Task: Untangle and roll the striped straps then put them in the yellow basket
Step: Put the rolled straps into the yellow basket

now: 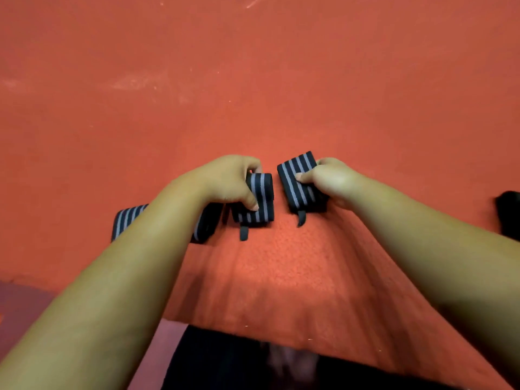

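1. A flat striped strap [128, 220], black with grey lines, lies on the orange surface [281, 94] at the left. The left forearm crosses over its middle, so only its two ends show.
2. The left hand [230, 181] has its fingers curled over a rolled middle strap [261, 198], with the thumb pressed on the roll's near side.
3. A dark loop tab [243, 233] sticks out from that roll's near edge.
4. Just right of it, slightly apart, sits a second rolled strap [294, 180], tilted, with its own tab pointing near.
5. The right hand [329, 178] pinches this roll from the right, thumb on top.
6. A dark object [509, 215] at the right edge is too blurred to identify.
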The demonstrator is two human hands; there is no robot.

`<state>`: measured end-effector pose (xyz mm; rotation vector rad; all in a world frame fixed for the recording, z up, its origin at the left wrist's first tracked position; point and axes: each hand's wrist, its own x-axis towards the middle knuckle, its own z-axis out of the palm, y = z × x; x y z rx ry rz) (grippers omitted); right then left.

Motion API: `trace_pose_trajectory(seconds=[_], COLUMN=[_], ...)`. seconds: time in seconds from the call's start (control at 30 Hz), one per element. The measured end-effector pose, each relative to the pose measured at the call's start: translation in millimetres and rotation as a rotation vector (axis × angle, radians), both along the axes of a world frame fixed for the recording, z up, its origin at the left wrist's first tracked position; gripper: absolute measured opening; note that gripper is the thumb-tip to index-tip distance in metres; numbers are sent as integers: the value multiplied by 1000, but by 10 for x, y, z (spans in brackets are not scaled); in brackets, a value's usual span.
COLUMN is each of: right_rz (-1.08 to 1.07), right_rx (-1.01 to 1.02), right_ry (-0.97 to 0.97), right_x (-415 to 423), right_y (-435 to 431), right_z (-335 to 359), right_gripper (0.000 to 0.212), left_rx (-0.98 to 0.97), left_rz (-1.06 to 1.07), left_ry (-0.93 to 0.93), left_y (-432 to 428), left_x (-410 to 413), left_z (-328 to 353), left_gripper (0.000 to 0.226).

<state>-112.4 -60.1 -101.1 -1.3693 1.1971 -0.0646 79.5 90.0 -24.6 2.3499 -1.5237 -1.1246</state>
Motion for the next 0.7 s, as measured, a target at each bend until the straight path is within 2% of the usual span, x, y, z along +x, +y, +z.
trace_pose_trajectory(seconds=[0.13,0.23,0.27,0.33,0.4,0.5,0.6,0.7], right_rz=[-182,-318,-348,-402,-458,-545,-620,-721], right_rx=[85,97,91,71,50,19,-23,-57], right_ry=[-39,-94,-108,-129,-160,-212,-249,-283], right_x=[-359,-713,-846,-1142,-1470,-2010,-2560,-3189], right_y=[-150,-372,-451,-612,-749,-891,-939,-887], right_z=[565,1195,1421,1870,2296,2892,3346,3680], right_gripper=[27,30,31,31,32,33,27,21], left_rx=[-40,-126,-158,-204,-226,-248,-259,-241], left_rz=[135,273,332,409,419,424,401,346], left_ry=[182,232,279,381,469,598,675,762], left_y=[-190,-451,-553,-781,-1013,-1348,-1624,-1828], left_x=[-97,-324,-428,-665,-959,-1476,-1964,-2508], left_z=[503,997,1166,1506,1824,2260,2572,2820], left_gripper=[41,61,61,48,40,49,33,33])
